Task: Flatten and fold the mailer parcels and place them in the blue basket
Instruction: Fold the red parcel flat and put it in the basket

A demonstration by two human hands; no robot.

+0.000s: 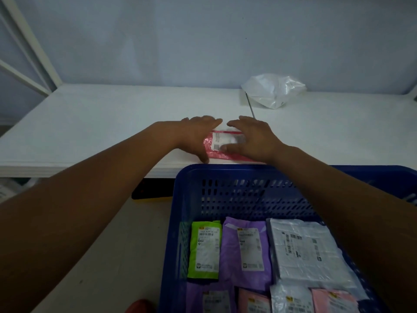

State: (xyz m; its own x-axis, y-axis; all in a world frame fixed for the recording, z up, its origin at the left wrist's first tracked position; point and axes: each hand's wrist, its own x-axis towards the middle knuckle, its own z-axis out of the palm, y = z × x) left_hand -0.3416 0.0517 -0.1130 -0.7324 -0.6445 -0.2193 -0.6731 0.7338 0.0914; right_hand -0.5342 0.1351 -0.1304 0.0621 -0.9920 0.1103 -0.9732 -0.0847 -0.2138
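- Fingers [212,121] of the left hand [195,134], in the head view, are straight and close together. They point right across the far edge of the red mailer [225,156], and the thumb reaches down its left end.
- The right hand [253,138] mirrors it: its fingers are straight and together and point left, and its thumb [228,147] lies on the white label. The fingertips of the two hands are just apart.
- The mailer lies flat on the white table [90,123] at its near edge, just behind the basket [225,170].
- In the basket lie a green parcel [205,247], a purple one [244,249] and a white one [304,249] side by side, with more in front of them.
- A crumpled white bag [273,90] sits at the back right of the table, a thin rod [250,105] beside it.
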